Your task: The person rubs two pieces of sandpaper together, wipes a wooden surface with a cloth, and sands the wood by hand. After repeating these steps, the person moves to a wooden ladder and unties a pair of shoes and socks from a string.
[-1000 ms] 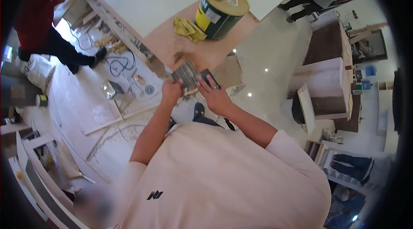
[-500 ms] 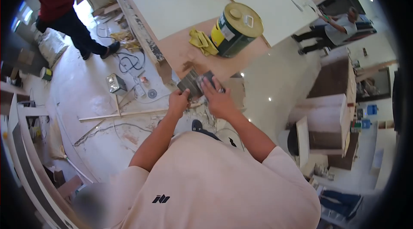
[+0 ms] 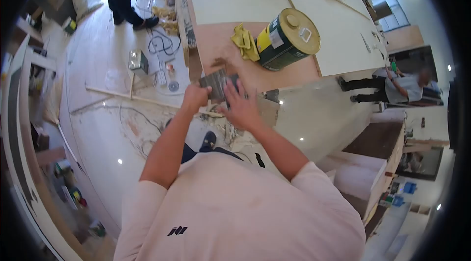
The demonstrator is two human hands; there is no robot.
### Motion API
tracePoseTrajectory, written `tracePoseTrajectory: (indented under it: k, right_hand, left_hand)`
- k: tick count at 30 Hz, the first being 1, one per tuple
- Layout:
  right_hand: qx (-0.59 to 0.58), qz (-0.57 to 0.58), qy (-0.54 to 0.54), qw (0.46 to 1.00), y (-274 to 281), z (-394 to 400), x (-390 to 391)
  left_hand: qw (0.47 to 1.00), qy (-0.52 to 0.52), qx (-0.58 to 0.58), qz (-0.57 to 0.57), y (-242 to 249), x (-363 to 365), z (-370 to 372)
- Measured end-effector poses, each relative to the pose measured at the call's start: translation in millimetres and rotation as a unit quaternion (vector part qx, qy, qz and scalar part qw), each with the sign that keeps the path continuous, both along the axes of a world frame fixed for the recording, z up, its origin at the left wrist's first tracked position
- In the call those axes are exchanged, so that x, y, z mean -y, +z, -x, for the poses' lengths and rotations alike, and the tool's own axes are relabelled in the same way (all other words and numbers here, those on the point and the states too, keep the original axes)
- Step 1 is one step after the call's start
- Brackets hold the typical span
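My left hand (image 3: 196,97) grips the left edge of a flat, streaked grey-brown rectangular piece (image 3: 212,79), held near the corner of the worktable (image 3: 211,40). My right hand (image 3: 241,106) lies over the right side of this piece. Its fingers are on a small dark block (image 3: 234,82), partly hidden beneath them. Whether block and piece are separate is hard to make out. Beyond my hands, a yellow cloth (image 3: 244,42) lies against a green and yellow metal can (image 3: 287,40) with a gold lid.
At the upper left stands a person in dark trousers (image 3: 122,1); another person (image 3: 405,87) is at the right. Cables (image 3: 164,45), a square tin (image 3: 138,61) and wooden strips (image 3: 132,95) are on the floor. Wooden cabinets (image 3: 373,148) stand at the right.
The camera view has turned, so the table and can appear farther right. My right fingers have shifted over the dark block and streaked piece. My left hand keeps its grip.
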State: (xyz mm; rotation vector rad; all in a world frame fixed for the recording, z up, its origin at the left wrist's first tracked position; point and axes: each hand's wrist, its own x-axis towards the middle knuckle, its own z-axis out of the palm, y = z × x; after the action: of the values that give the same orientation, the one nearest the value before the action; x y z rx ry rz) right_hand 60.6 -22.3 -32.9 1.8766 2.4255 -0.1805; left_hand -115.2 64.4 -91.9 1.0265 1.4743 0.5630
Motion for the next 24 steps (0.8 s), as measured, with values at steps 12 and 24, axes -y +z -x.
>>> tracePoseTrajectory:
  k: [12, 24]
  right_hand:
    - [0.007, -0.036, 0.047, 0.998, -1.2, -6.4, -27.5]
    - [0.025, -0.016, 0.058, 0.998, 0.6, -13.5, -13.7]
  left_hand:
    - [0.998, -0.029, -0.055, 0.032, 29.6, -11.1, 3.2]
    - [0.988, -0.066, -0.132, -0.033, 10.2, -17.6, 0.6]
